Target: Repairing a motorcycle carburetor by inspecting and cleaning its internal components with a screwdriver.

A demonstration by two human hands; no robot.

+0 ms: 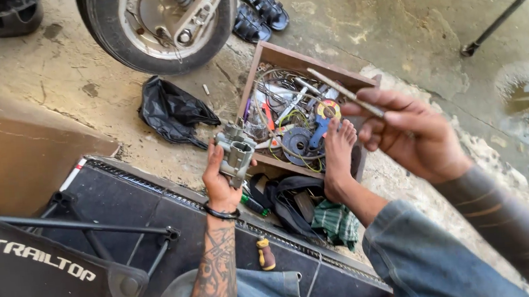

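Two hands raised over an open wooden box of tools and spare parts [270, 54]

The left hand [218, 183] grips a grey cast-metal carburettor body [236, 153], upright, just left of the box; the right hand [407, 133] pinches a thin metal rod [345, 92], its long axis slanting up-left above the box, behind a bare foot [338, 152]

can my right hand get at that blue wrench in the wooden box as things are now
Probably not right away. The right hand is shut on a thin metal rod, and the bare foot rests beside the blue wrench in the wooden box.
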